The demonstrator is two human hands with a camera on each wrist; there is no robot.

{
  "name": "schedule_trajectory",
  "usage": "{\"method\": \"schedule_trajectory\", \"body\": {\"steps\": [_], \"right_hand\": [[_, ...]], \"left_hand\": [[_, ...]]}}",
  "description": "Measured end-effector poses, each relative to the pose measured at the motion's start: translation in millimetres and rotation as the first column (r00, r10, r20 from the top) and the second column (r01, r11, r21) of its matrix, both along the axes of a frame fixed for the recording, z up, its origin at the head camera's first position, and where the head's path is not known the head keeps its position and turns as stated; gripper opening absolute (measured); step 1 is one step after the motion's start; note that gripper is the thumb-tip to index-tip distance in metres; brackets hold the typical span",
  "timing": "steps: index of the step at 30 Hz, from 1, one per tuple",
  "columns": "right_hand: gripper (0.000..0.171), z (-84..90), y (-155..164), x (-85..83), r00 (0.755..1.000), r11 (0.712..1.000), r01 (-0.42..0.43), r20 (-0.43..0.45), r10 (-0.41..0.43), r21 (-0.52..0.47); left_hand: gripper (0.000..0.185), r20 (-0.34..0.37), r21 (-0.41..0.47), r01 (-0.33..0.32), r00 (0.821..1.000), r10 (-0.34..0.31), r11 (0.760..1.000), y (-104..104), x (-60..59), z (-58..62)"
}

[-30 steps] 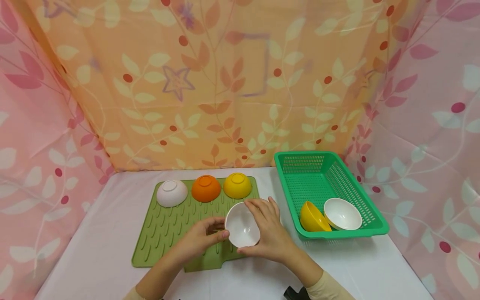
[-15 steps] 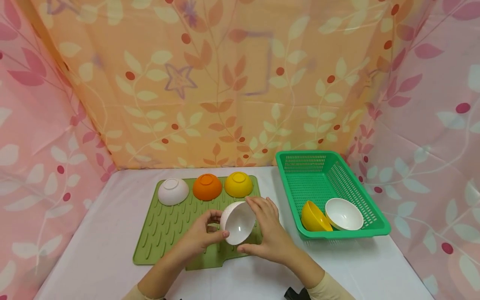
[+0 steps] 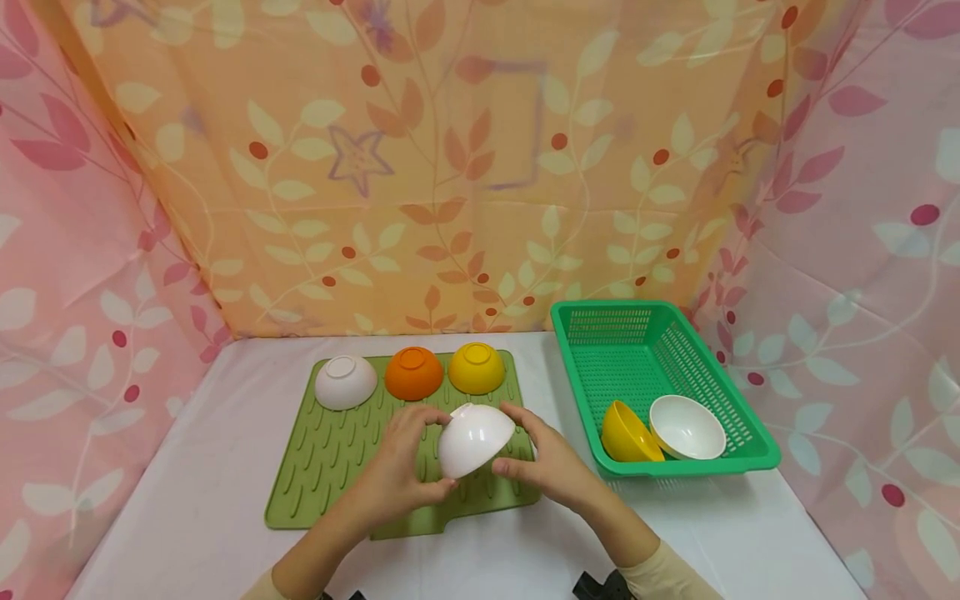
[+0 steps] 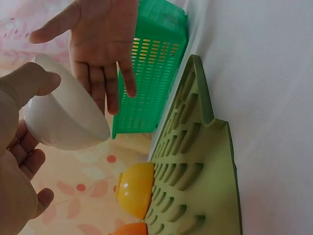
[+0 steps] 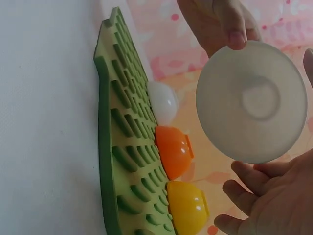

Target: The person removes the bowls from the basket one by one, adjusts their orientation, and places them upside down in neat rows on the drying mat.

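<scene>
Three upturned plastic bowls [image 3: 410, 373] sit in a row along the ribbed silicone drying mat's [image 3: 322, 467] far edge; the perforated plastic basket [image 3: 667, 346] stands right of it, two bowls [image 3: 660, 429] inside.

No readable text, label, brand or number appears on anything here.

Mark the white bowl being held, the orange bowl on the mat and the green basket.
held white bowl [image 3: 474, 440], head view, outer wall.
orange bowl [image 3: 413, 374], head view, upturned side.
green basket [image 3: 678, 468], head view, near rim.
</scene>
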State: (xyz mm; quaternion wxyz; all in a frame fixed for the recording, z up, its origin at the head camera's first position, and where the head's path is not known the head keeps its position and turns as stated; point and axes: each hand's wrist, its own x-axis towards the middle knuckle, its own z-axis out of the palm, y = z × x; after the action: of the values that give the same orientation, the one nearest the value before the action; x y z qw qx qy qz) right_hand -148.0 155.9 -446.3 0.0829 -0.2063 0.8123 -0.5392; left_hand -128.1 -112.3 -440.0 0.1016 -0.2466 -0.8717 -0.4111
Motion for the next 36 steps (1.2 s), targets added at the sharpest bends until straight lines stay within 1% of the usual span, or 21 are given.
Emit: {"method": "schedule_trajectory", "body": {"steps": [4,9,11,13,14,16,18,19,21,23,24,26,29,31,32,33,36], "right_hand": [[0.089,-1.8,-0.9,-2.0,0.999,1.0,-0.011,0.054,0.01,0.002],[0.088,-2.0,-3.1,-2.1,0.997,1.0,-0.003,0.081,0.002,0.012],[0.088,-1.8,-3.7,-1.9,0.996,1.0,0.002,0.089,-0.003,0.005],[0.088,-1.4,-4.3,-1.4,0.995,1.0,0.015,0.095,-0.013,-0.014],[0.087,-1.0,-4.6,-1.0,0.995,0.999,0.023,0.096,-0.021,-0.027],[0.087,-0.3,-5.3,-0.1,0.995,0.997,0.037,0.097,-0.031,-0.065],[0.087,-0.3,-5.6,0.6,0.996,0.993,0.047,0.086,-0.038,-0.104],[0.088,-0.3,-5.8,1.0,0.996,0.991,0.047,0.078,-0.037,-0.125],[0.089,-1.0,-6.2,1.7,0.998,0.985,0.033,0.06,-0.023,-0.17],[0.09,-3.0,-6.7,2.3,1.0,0.977,0.006,0.031,0.001,-0.212],[0.091,-4.1,-7.0,2.5,1.0,0.972,-0.011,0.017,0.015,-0.236],[0.092,-6.3,-8.2,3.3,0.999,0.959,-0.044,-0.008,0.044,-0.279],[0.094,-9.3,-9.8,4.5,0.997,0.944,-0.076,-0.026,0.072,-0.32],[0.096,-9.8,-10.4,4.8,0.996,0.939,-0.094,-0.028,0.09,-0.329],[0.098,-9.5,-10.5,4.8,0.995,0.941,-0.102,-0.03,0.097,-0.322],[0.099,-9.1,-10.4,4.8,0.995,0.949,-0.102,-0.036,0.096,-0.298],[0.101,-5.5,-10.3,3.9,0.995,0.982,-0.063,-0.086,0.048,-0.18]], "left_hand": [[0.078,-0.066,-0.025,0.027,0.997,-0.028,0.999,0.2,0.6,0.5],[0.079,-0.128,-0.053,0.051,0.99,-0.058,0.997,0.2,1.1,0.5],[0.079,-0.148,-0.063,0.056,0.987,-0.065,0.996,0.2,1.5,0.8],[0.08,-0.149,-0.062,0.059,0.987,-0.068,0.996,0.2,1.8,1.1],[0.081,-0.138,-0.055,0.06,0.988,-0.067,0.997,0.2,2.1,1.7],[0.087,-0.074,-0.03,0.056,0.996,-0.058,0.998,0.0,2.8,3.3],[0.095,0.036,0.009,0.038,0.999,-0.038,0.999,-0.3,3.9,6.1],[0.098,0.101,0.037,0.028,0.994,-0.032,0.999,-0.7,4.2,7.3],[0.104,0.225,0.096,0.011,0.974,-0.033,0.995,-2.2,4.0,8.5],[0.105,0.312,0.144,0.003,0.949,-0.049,0.99,-3.5,2.8,8.9],[0.105,0.337,0.164,0.008,0.939,-0.063,0.987,-4.2,2.0,8.5],[0.104,0.364,0.19,0.022,0.927,-0.092,0.981,-5.4,0.2,7.5],[0.101,0.38,0.199,0.038,0.918,-0.113,0.979,-6.4,-1.0,7.5],[0.1,0.393,0.204,0.043,0.911,-0.122,0.978,-7.3,-1.3,7.8],[0.099,0.397,0.204,0.043,0.91,-0.123,0.978,-7.8,-1.5,8.2],[0.098,0.402,0.204,0.039,0.908,-0.12,0.978,-8.3,-1.5,8.7],[0.098,0.411,0.197,0.009,0.907,-0.091,0.98,-9.6,-1.9,10.2]]}}
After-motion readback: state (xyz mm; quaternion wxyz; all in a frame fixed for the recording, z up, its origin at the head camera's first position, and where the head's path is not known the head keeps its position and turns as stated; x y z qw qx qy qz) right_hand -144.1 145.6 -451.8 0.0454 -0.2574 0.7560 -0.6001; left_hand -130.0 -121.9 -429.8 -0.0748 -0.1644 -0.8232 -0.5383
